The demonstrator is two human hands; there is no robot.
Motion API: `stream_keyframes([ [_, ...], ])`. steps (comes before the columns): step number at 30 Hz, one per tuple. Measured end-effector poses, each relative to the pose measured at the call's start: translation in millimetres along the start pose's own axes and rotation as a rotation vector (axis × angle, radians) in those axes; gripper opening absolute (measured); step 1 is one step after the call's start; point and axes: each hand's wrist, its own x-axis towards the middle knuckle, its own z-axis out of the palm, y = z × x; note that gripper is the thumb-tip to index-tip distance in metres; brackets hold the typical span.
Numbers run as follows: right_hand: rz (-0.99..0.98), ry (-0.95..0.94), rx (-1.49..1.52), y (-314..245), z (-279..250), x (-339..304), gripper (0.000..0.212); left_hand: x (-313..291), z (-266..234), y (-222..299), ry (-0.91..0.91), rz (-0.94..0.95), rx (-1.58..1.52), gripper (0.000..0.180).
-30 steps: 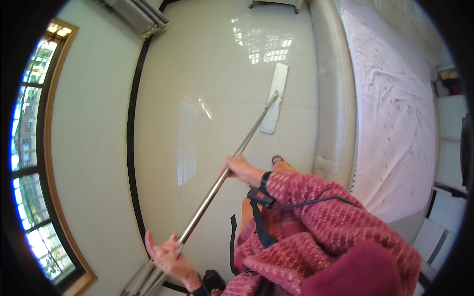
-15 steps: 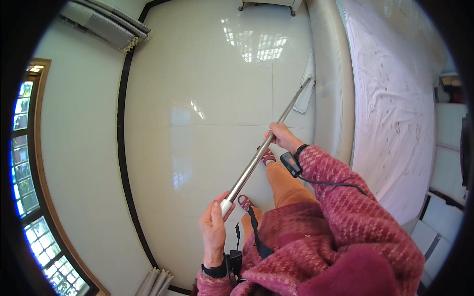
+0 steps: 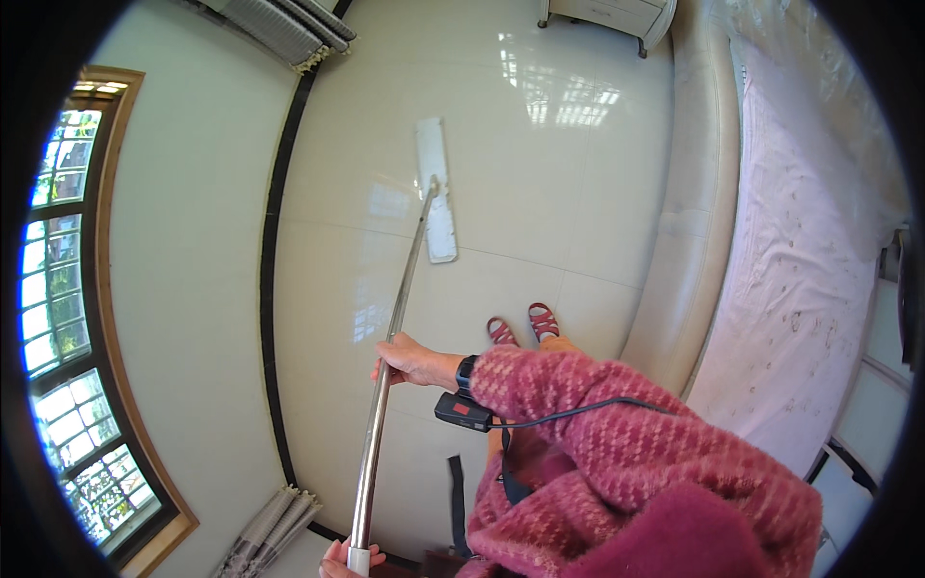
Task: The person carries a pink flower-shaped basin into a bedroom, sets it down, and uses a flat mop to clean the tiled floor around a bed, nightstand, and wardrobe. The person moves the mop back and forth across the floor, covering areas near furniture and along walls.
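Floor: pale, shiny tiles (image 3: 540,202) with window light mirrored on them.
Window: tall, wood-framed panes (image 3: 63,308) at the far left, with dark bars and bright greenery outside.
Wall: plain and pale (image 3: 193,289), ending at a black skirting strip (image 3: 270,289).
Curtains: one grey gathered bundle (image 3: 279,29) at the top, another (image 3: 270,530) at the bottom.
Left hand: at the lower edge (image 3: 335,561), partly cut off; fingers show on both sides of the pale sleeve at the pole's near end, so it seems wrapped around it.
Pole: shiny metal (image 3: 374,443), slanting up and slightly right from the left hand.
Right hand: clasped around the pole (image 3: 411,361) midway along, a black box (image 3: 464,411) with a cable by its wrist.
Mop head: long, flat and white (image 3: 438,217), joined to the pole and lying on open tiles between skirting and bed.
Step in hand: judging by the flat head and two-handed hold, a wiping stroke.
Next stroke: would call for both hands guiding the pole, head flat, clear of the feet.
Sandals: red pair (image 3: 543,320), right of the mop head.
Cabinet: pale, on short legs (image 3: 612,14), at the top.
Bed: padded cream side (image 3: 689,212), pink sheet (image 3: 790,250) beyond.
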Motion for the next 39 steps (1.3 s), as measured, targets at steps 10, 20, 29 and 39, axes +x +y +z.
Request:
stream_keyframes([
  [10, -0.118, 0.213, 0.077, -40.6, -23.3, -1.4, 0.021, 99.1, 15.7, -7.7, -0.157, 0.086, -0.19, 0.035],
  [20, -0.399, 0.839, -0.032, -181.3, -269.6, -97.2, 0.023, 47.4, 248.0, 55.7, -1.299, -0.202, -0.231, 0.044],
  [29, -0.34, 0.798, -0.19, -383.5, -414.9, -155.5, 0.023, -9.7, 423.5, 234.8, -1.77, -0.452, 0.053, 0.029],
  [39, -0.593, 1.069, -0.082, -538.2, -529.1, -169.4, 0.026, -101.3, 587.5, 325.8, -1.741, -0.474, -0.113, 0.029],
])
